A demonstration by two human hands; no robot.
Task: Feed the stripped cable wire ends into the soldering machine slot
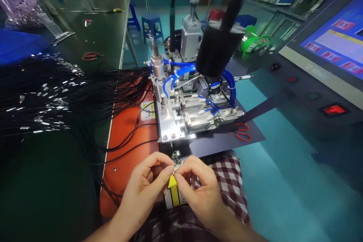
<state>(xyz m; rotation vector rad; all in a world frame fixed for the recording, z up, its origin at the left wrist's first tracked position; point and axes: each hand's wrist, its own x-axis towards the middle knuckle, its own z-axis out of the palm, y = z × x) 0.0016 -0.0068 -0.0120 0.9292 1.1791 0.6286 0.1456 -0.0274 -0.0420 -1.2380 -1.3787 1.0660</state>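
Note:
My left hand [150,179] and my right hand [197,185] meet at the front of a metal machine [195,117]. Thumb and forefinger of each are pinched together, tips almost touching. Between them is something small and pale, too small to make out. Just behind the fingertips sits a small metal fixture [176,155] at the machine's front edge. Below the fingertips is a white label with a yellow band [174,196], partly covered by my hands.
Black cables [85,94] with shiny ends spread over the left table and orange surface [127,128]. Red-handled pliers [243,132] lie right of the machine. A control screen [337,41] stands at the right; a black cylinder [212,51] hangs above.

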